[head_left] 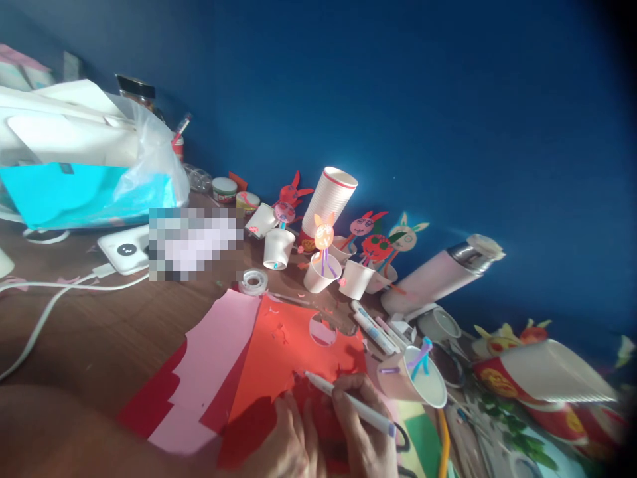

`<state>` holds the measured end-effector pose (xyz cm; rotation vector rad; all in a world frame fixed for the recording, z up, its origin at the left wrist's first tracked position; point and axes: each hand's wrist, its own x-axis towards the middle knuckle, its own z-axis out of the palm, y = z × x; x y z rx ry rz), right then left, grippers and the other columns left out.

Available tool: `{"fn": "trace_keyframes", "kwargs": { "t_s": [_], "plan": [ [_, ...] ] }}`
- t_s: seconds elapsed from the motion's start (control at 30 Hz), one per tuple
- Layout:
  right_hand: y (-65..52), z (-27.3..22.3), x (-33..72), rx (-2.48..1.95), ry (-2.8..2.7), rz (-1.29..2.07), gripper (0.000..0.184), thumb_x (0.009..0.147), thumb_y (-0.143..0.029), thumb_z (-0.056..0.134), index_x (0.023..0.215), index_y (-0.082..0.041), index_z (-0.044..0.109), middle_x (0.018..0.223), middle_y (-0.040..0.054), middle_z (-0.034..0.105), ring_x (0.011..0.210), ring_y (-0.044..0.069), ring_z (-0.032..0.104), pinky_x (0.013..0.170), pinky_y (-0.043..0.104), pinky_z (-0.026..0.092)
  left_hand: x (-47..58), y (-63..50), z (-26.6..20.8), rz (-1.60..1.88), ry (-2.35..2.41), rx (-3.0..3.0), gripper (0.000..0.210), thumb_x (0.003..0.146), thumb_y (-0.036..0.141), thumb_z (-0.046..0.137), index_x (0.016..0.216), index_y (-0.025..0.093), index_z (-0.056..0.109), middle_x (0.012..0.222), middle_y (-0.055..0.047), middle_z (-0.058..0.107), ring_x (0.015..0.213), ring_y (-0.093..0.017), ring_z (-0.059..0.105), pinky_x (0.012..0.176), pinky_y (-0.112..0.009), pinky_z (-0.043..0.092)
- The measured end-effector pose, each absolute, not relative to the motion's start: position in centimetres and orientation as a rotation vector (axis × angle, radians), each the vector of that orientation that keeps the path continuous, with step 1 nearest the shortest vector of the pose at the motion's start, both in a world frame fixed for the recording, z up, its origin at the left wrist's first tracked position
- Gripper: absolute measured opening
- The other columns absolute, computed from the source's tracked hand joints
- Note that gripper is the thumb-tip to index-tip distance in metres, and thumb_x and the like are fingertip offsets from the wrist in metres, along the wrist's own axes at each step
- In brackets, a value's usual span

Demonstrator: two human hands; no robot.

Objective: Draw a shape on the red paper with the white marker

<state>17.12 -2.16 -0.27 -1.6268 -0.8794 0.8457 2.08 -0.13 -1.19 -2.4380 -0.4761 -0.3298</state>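
Right hand (365,431) clenched around white marker (348,401) over red paper (293,358), left hand (283,441) flat, released, paper cup (415,382) holding pipe cleaners (422,355), tabletop (99,338).

My two hands are bare: the left hand (286,441) and the right hand (365,431) carry no gloves, rings or bands that I can see. My left forearm (74,431), blurred along the lower edge, is bare too, with no sleeve or watch showing.
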Motion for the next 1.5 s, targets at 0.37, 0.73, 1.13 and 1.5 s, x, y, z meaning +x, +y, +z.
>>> {"fn": "trace_keyframes", "kwargs": {
  "t_s": [0.37,0.73,1.13,1.5],
  "plan": [
    [-2.3,-1.9,18.0,-1.578,-0.942,0.857,0.034,0.083,-0.052,0.070,0.078,-0.020,0.062,0.064,-0.0011,0.063,0.056,0.013,0.052,0.051,0.021,0.046,4.3,-1.0,-8.3,-0.491,-0.448,-2.465,0.029,0.092,0.034,0.051,0.096,0.019,0.076,0.094,-0.014,0.074,0.082,-0.036,0.071,0.074,-0.063,0.050],
    [-2.2,-0.5,18.8,-1.608,-1.041,0.759,0.027,0.081,-0.042,0.071,0.070,-0.021,0.060,0.059,-0.0008,0.062,0.053,0.013,0.052,0.050,0.020,0.046,4.1,-1.2,-8.7,-0.530,-0.425,-2.512,0.029,0.086,0.029,0.055,0.101,0.014,0.075,0.099,-0.017,0.073,0.086,-0.038,0.070,0.078,-0.065,0.048],
    [-2.4,-1.6,19.1,-1.570,-1.208,0.737,0.023,0.093,-0.043,0.060,0.088,-0.021,0.063,0.066,-0.0008,0.063,0.055,0.014,0.055,0.051,0.020,0.047,3.9,-1.2,-7.8,-0.387,-0.415,-2.518,0.028,0.093,0.033,0.050,0.103,0.018,0.072,0.096,-0.011,0.074,0.086,-0.032,0.073,0.069,-0.054,0.058],
    [-2.3,-1.3,19.1,-1.606,-1.408,0.617,0.024,0.100,-0.039,0.050,0.103,-0.021,0.065,0.084,0.0033,0.073,0.067,0.015,0.069,0.063,0.020,0.057,3.4,-0.9,-7.2,-0.364,-0.414,-2.499,0.027,0.097,0.031,0.046,0.104,0.021,0.071,0.100,-0.010,0.073,0.089,-0.033,0.072,0.071,-0.054,0.053]
  ]
}}
